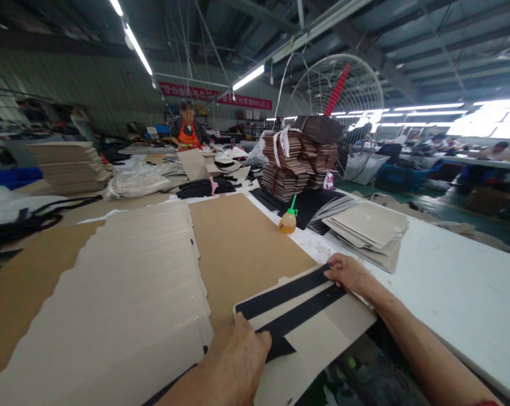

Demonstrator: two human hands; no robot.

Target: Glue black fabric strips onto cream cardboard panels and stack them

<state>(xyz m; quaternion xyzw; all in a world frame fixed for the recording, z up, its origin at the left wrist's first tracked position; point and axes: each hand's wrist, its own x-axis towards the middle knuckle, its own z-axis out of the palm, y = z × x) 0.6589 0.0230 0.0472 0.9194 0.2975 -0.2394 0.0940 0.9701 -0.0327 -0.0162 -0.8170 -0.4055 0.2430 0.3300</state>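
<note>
Two parallel black strips lie slantwise across a beige board at the front edge of the table, the upper black strip (284, 293) along the board's far side and the lower black strip (301, 310) just below it. My right hand (350, 275) pinches the right end of the upper strip at the beige board's (343, 327) far corner. My left hand (240, 358) is curled at the strips' left ends, its thumb and fingers closed on black strip material. A loose black end (281, 349) sticks out beside the thumb. Part of the left fingers is hidden.
Overlapping beige boards (132, 293) fan out on the left, over brown sheeting (242, 242). A small oil bottle (288, 221) with a green spout stands ahead. Beyond are a stack of beige boards (369, 228), tied brown bundles (286, 163), a caged fan (343, 84) and a person in an orange apron (189, 135).
</note>
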